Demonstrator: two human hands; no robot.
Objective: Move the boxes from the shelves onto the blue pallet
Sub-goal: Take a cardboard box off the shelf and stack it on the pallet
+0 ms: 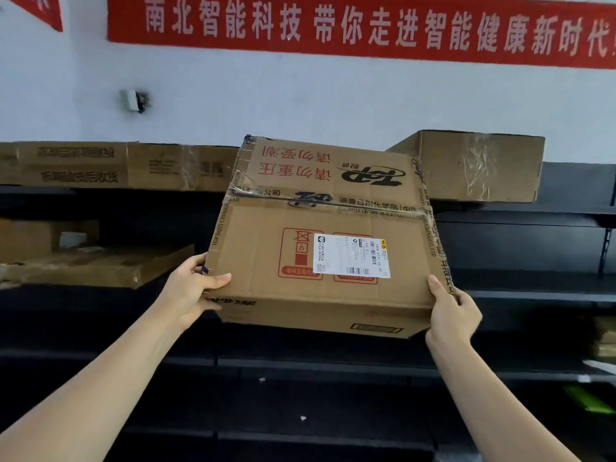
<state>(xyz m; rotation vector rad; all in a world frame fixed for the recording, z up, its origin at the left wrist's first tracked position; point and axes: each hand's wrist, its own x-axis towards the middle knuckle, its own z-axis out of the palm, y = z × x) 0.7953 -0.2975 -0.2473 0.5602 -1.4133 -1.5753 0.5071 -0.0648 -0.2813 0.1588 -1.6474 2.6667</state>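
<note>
- Left hand (195, 288): grip curled round a corner of the brown taped cardboard box (320, 235), sharing its weight.
- The box hangs tilted before the black metal shelves (533, 296), apparently clear of them.
- Right hand (453, 308): grip clasps the opposite corner for balance.

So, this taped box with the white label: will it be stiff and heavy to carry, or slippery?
Probably fairly stiff: the box keeps its shape, though its edges look creased. Likely not very heavy, since the left hand and right hand hold it only at the lower corners. The glossy tape may be slightly slippery.
</note>
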